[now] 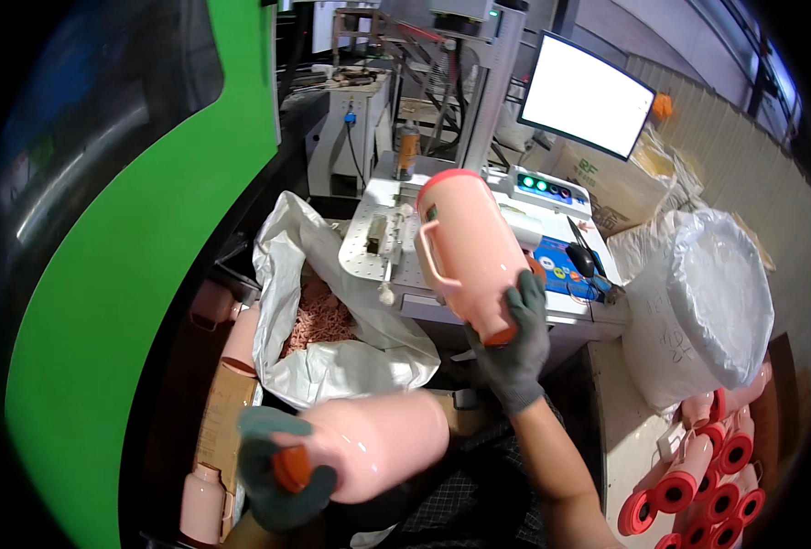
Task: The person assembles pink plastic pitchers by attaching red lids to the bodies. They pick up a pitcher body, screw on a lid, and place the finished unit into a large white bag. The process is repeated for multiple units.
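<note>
My left hand [268, 471], in a grey glove, is closed round the orange-capped neck of a pink jug [387, 444]. That jug lies tilted low over my lap, its wide end pointing right. Also gloved, my right hand [523, 343] grips another pink jug [474, 238] by its narrow lower end. This one is held upside down and leaning, with its red base up and its side handle facing left. It hangs in front of the white machine table [360, 252], which carries a perforated plate and a small metal fixture.
An open white sack [286, 366] of pink shavings stands left of the table, near a green machine panel [85, 320]. Several pink jugs with red bases [698, 457] lie at lower right, below a lined white bag [689, 311]. A monitor [589, 91] and button box [547, 188] stand behind.
</note>
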Motion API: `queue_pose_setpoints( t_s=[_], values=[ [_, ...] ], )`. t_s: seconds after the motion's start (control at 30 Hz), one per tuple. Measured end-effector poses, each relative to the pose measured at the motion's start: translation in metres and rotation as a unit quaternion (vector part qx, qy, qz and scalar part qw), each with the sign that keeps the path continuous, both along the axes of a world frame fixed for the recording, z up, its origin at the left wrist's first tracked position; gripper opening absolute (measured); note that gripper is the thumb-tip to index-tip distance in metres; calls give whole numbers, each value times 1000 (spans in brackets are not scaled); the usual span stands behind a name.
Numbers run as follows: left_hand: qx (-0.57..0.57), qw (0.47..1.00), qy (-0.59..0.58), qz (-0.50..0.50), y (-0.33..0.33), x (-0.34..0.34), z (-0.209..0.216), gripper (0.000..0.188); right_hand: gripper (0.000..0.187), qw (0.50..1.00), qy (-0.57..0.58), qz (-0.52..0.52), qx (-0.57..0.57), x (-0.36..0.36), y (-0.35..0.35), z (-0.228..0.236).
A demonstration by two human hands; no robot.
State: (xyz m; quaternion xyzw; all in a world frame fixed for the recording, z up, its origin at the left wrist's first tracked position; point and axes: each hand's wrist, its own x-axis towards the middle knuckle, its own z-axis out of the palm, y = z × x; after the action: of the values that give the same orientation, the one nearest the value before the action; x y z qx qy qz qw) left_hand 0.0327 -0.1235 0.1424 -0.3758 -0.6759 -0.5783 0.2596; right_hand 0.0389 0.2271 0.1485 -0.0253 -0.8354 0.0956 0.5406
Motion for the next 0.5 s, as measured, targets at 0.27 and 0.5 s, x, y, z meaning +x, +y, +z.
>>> queue_pose_setpoints(
  t_s=[0.27,0.5],
  values=[
    [63,989,2,-136,18,10,-64,28,66,999,1,-2,47,-88,-20,-12],
    [-126,952,-212,-181,53,-28,-99,29,96,960,-27,185,-208,13,-14,-7]
  ],
)
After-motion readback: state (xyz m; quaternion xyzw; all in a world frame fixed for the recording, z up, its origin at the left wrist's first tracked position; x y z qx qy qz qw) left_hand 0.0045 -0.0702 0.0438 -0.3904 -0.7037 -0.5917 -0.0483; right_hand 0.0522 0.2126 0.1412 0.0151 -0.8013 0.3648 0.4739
